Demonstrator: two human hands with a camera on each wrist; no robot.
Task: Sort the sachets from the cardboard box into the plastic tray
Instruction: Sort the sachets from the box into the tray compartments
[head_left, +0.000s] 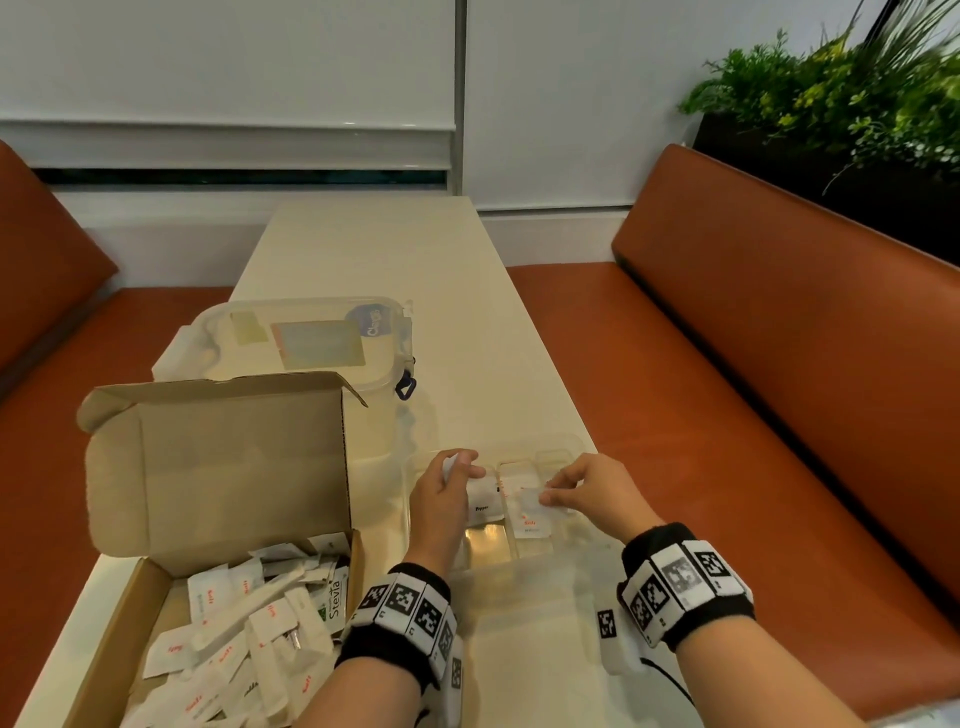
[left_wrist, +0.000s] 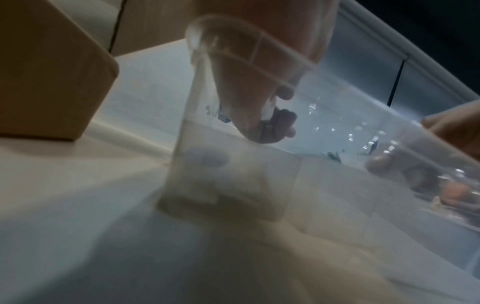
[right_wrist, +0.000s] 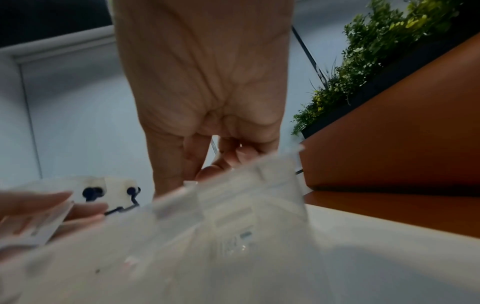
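Both hands work over the plastic tray (head_left: 563, 452). The left hand (head_left: 441, 499) pinches a white sachet (head_left: 451, 464); the right hand (head_left: 592, 493) pinches what looks like another (head_left: 531, 501). The cardboard box (head_left: 218, 478) sits at nine o'clock.

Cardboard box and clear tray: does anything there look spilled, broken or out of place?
Nothing stands out. The brown cardboard box holds a loose heap of white paper sachets, none spilled onto the cream table. The clear plastic tray sits flat, with sachets in its compartments.
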